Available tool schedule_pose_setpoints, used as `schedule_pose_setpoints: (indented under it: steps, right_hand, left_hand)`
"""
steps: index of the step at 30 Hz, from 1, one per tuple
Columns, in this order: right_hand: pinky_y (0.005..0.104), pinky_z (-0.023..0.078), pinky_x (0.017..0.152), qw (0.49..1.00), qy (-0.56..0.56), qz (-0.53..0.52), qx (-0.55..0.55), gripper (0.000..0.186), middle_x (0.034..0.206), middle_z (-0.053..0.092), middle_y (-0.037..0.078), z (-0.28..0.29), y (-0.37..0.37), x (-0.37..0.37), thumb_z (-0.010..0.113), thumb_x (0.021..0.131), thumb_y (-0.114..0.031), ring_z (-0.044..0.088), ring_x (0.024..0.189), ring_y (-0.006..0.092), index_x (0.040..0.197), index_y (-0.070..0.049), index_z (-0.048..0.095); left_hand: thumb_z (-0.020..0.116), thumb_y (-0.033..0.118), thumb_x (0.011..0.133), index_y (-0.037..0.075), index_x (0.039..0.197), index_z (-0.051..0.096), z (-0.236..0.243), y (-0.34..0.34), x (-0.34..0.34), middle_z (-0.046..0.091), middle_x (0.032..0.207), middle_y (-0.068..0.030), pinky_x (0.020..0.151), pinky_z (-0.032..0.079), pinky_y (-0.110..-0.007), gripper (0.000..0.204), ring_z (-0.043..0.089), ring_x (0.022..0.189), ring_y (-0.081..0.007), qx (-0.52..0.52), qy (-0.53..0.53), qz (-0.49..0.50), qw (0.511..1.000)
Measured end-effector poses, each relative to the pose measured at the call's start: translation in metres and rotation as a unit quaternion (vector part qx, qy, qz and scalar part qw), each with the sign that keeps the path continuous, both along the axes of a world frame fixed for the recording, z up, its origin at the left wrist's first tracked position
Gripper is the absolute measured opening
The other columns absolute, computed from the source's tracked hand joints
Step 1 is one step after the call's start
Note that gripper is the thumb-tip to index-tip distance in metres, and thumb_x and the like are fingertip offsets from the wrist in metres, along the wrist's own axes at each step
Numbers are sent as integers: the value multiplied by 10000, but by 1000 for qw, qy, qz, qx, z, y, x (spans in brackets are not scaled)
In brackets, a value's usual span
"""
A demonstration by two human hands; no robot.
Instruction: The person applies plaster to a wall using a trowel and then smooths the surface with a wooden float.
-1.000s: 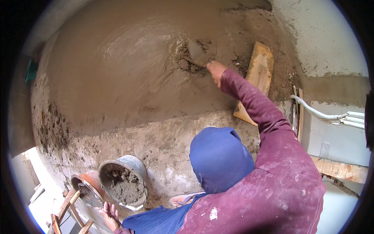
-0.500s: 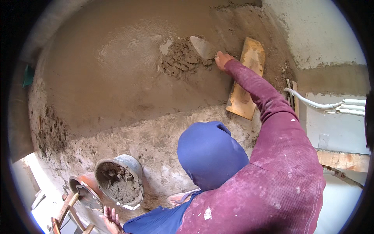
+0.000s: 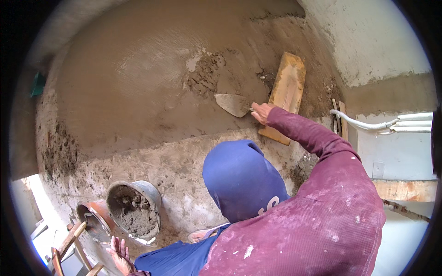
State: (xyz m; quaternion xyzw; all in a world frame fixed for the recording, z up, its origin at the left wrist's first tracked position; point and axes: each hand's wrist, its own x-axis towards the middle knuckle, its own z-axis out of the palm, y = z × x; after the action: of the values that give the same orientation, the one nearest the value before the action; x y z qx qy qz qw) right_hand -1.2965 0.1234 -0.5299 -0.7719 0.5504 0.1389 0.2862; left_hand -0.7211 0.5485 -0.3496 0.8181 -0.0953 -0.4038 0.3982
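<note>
Trowel (image 3: 233, 105) gripped in right hand (image 3: 262, 113), extending leftward; left hand (image 3: 120, 258) spread, empty, near orange bucket (image 3: 102, 209).

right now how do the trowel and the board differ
The trowel is greyish, while the board is yellowish-brown. The trowel's visible part is short and tapered; the board is clearly longer, with fairly straight sides. The trowel is held in the right hand, whereas the board lies loose beneath the arm. Both have a broad, flat face.
</note>
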Motion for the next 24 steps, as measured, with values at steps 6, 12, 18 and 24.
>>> schedule_pose_setpoints:
  steps: [6,12,18,24]
  right_hand:
    - [426,437,825,945,-65,-256,-191,412,1217,496,219,-39,-108,-23,357,902,-282,542,1019,369,1160,15,483]
    - [390,440,760,987,-125,-90,-38,409,853,586,207,-68,-159,41,409,890,-356,574,880,357,1067,0,504]
    - [480,427,798,996,-86,-1,4,377,944,592,254,-39,-36,105,408,880,-359,573,898,406,1044,-26,471]
    - [516,428,788,991,50,-79,-93,363,916,605,246,-52,-105,47,380,894,-359,575,868,430,1072,-50,450]
  left_hand:
    - [242,653,872,155,1346,386,-4,12,7,407,1354,-27,990,261,-385,703,419,1197,-201,7,17,-1,1000]
    - [262,645,874,142,1329,408,2,-7,-11,437,1324,-36,950,319,-368,694,471,1149,-200,31,-21,6,999]
    - [261,655,868,142,1332,405,6,0,-11,429,1327,-41,954,316,-363,706,469,1149,-197,32,-6,9,999]
    - [253,582,911,133,1337,399,-7,-21,-9,457,1308,-55,944,337,-333,636,484,1129,-196,26,3,2,1000]
